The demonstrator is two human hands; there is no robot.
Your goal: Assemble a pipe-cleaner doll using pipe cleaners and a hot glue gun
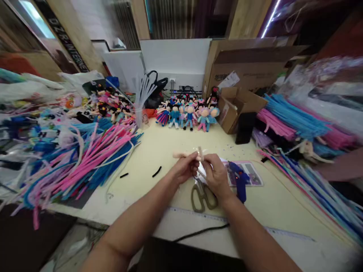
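Observation:
Over the middle of the table my left hand (185,167) pinches a pale beige fuzzy piece (179,155), like bent pipe cleaner, which sticks out to the left. My right hand (217,173) closes on the other end of this piece, close against the left fingers. A short pale strip (200,151) stands up between the two hands; blur hides how it joins. Scissors (202,190) with olive handles lie under the right hand. Beside that hand, a blue glue gun (241,183) rests on a printed card (256,173). Two short black pipe cleaner pieces (157,172) lie to the left.
Pink and blue pipe cleaners (104,151) heap on the left, with more bundles (297,117) at right. Several finished dolls (190,117) stand at the back near cardboard boxes (232,109). A ruler (289,233) and a black cord-like strand (201,230) lie near the front edge.

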